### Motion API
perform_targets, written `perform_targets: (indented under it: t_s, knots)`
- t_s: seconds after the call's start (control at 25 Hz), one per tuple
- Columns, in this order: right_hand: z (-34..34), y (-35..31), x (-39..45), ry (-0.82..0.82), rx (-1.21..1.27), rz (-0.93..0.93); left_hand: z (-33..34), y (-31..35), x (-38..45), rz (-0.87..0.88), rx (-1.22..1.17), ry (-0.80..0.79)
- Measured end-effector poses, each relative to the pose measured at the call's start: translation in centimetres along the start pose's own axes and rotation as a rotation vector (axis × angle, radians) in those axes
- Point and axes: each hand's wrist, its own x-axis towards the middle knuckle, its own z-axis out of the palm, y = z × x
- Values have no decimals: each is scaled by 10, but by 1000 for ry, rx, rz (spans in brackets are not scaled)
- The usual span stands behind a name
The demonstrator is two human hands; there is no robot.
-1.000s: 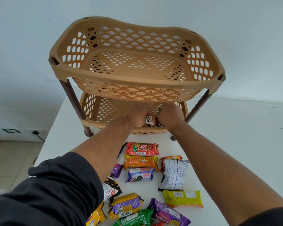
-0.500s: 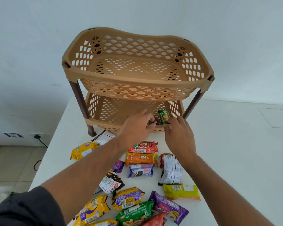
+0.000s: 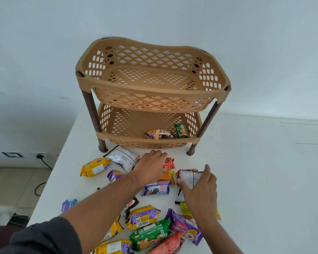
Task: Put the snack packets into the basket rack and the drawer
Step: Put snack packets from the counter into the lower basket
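The tan two-tier basket rack stands on the white table. Its top basket holds nothing. In the lower basket lie a green packet and a dark packet with a yellow end. Several snack packets are spread on the table in front. My left hand rests on a red packet, fingers relaxed. My right hand spans a white packet, thumb at its left edge, straight fingers at its right edge. No drawer is in view.
Around my hands lie a yellow packet, a silver packet, a blue cookie packet and a green packet. The table's left edge drops to the floor, near a wall socket with a cable.
Both hands have pulled back out of the lower basket, leaving the green and dark packets inside. They have come down onto the packets on the table.
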Motion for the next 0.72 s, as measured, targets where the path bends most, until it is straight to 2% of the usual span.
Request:
perform_targets:
  t_s: [0.24,0.48,0.72]
  knots:
    - [19,0,-11,-88,-35,55,5,-3,6,1,61,-54]
    - [21,5,-7,-92,-17,24,1,-3,3,33,111,-45]
    - [12,0,-1,-106,-27,5,-26,9,-4,12,-34,59]
